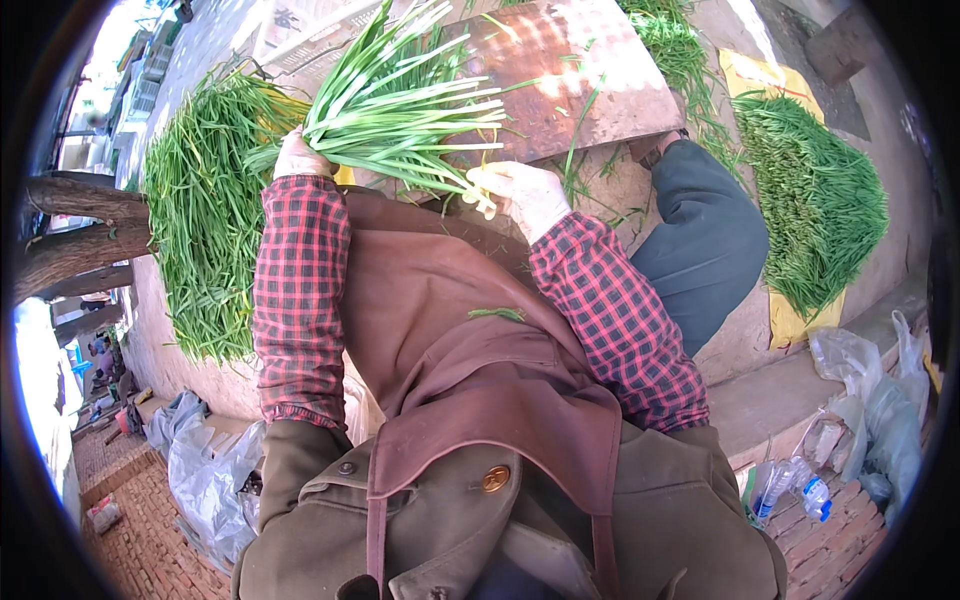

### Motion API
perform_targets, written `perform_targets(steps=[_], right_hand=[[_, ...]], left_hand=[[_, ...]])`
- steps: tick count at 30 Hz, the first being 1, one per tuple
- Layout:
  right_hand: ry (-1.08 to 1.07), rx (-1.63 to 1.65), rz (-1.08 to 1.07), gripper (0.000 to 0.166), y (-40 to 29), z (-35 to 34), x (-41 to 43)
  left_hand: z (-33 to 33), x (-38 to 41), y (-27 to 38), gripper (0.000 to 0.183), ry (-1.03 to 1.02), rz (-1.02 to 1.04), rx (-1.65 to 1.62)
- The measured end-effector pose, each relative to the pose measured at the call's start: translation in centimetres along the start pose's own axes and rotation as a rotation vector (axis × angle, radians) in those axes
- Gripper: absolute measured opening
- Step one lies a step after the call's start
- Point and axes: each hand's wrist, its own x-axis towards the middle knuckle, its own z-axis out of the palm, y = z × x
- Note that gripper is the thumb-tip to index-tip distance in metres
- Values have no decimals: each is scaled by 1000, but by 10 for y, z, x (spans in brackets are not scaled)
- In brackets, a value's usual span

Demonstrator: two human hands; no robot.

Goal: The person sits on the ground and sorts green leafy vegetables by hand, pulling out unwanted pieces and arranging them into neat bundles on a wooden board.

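Observation:
My left hand [300, 156] grips a fanned bunch of garlic chives [405, 112] by its leafy part. The pale stalk ends spread out to the right. At the lowest of those ends, the fingertips of my right hand [521, 193] are pinched on a few stalks. Both forearms wear red and black checked sleeves. Beneath the hands, a brown apron [450, 270] covers my lap, with a green scrap of leaf [496, 313] lying on it. To the left of my left hand spreads a large heap of loose chives [206, 217].
A wet wooden board [600, 90] lies ahead with stray leaves on it. At the right, stacked chives [814, 202] rest on a yellow sack [806, 319]. Plastic bags [214, 472] and a plastic bottle [816, 499] lie behind. A pale plastic crate [319, 34] stands beyond.

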Motion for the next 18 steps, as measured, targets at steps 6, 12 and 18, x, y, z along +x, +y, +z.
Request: perform_targets(steps=[6,12,18], right_hand=[[328,-488,-51,26,-18,-49,-15],[350,-1551,-972,25,-27,-49,-10],[210,-1796,-790,21,-47,25,-14]], left_hand=[[-21,23,8,32,-18,-2,-22],[-19,23,7,33,-54,-27,-17],[5,-19,-6,39,-27,25,138]])
